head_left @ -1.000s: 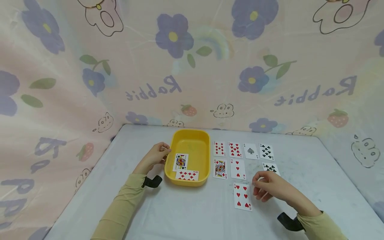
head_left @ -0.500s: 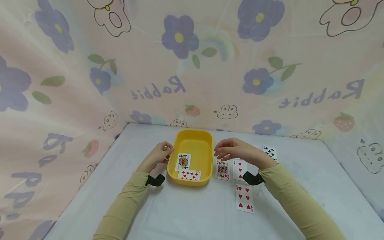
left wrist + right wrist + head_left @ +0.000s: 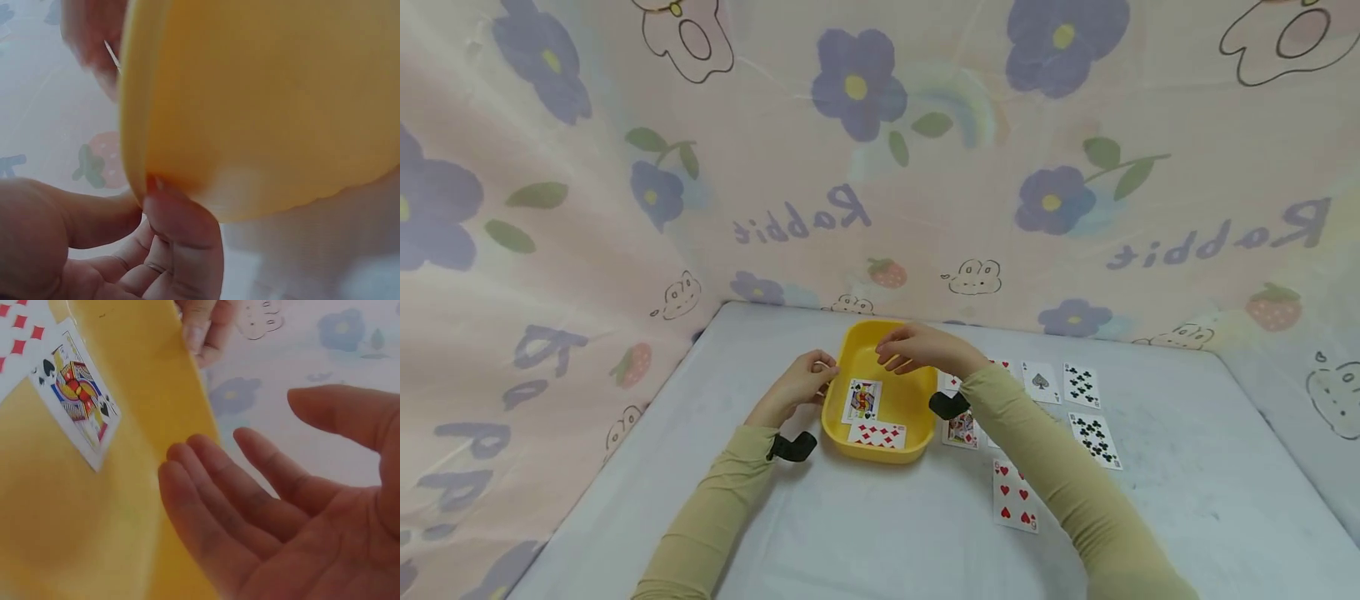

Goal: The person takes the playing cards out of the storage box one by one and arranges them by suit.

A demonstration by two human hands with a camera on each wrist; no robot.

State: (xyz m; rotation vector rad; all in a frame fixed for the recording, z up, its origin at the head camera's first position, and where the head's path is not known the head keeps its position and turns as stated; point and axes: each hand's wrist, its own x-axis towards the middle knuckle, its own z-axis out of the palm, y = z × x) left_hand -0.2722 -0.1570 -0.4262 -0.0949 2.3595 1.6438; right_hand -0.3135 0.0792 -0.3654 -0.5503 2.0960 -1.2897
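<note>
At the left rim of a yellow tray point(image 3: 917, 433), my left hand point(image 3: 797, 385) pinches the wall between thumb and fingers, as the left wrist view shows. My right hand point(image 3: 917, 346) hovers over the tray's far right part; in the right wrist view its fingers point(image 3: 219, 512) are loosely extended, thumb apart, and no object shows in the palm. Two playing cards lie face up inside the tray: a spade face card point(image 3: 862, 401) and, nearer, a diamond card point(image 3: 877, 434), which slightly overlap. The left wrist view shows the yellow wall close up, with the right hand blurred behind.
Right of the tray, face-up cards lie on the white table: an ace of spades point(image 3: 1041, 381), two clubs cards point(image 3: 1082, 385), a diamond face card point(image 3: 961, 430), a six of hearts point(image 3: 1015, 497) and others partly hidden under the right arm. A patterned cloth point(image 3: 895, 167) stands behind.
My right hand has swept left from beside the clubs and six of hearts, across the card rows, to above the tray. The left hand stays at the tray's rim.
</note>
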